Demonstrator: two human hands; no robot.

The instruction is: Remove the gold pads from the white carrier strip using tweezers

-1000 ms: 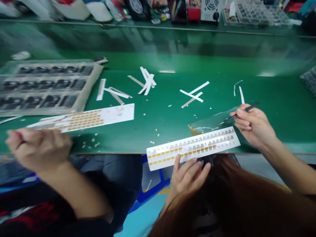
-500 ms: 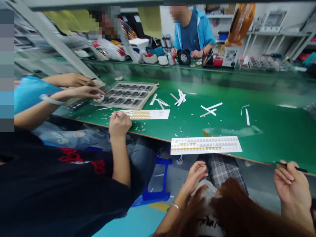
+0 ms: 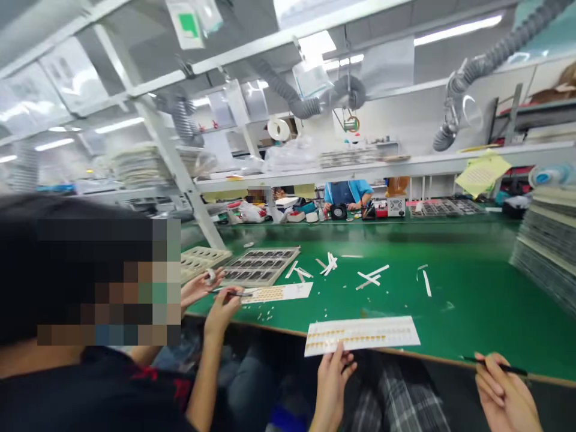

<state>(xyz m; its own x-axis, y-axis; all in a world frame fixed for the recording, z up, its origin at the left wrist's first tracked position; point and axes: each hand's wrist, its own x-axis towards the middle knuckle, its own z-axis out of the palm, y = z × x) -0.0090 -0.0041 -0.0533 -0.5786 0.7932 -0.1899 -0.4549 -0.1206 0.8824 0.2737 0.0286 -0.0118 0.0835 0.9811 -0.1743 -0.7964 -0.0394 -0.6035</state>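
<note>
Right grip (image 3: 506, 384) clenched on slim dark tool (image 3: 504, 365), near the front edge of the green surface (image 3: 472, 300). Left grip (image 3: 332, 375) has a fingertip on the near part of the white sheet with orange pieces (image 3: 362, 336), can't tell if pinched; sheet lies along the front edge, paper strips (image 3: 372, 278) beyond.

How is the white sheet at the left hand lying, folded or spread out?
Spread out: the white sheet shows one long face with straight edges and no visible fold, a finger of the left hand at its near edge.
</note>
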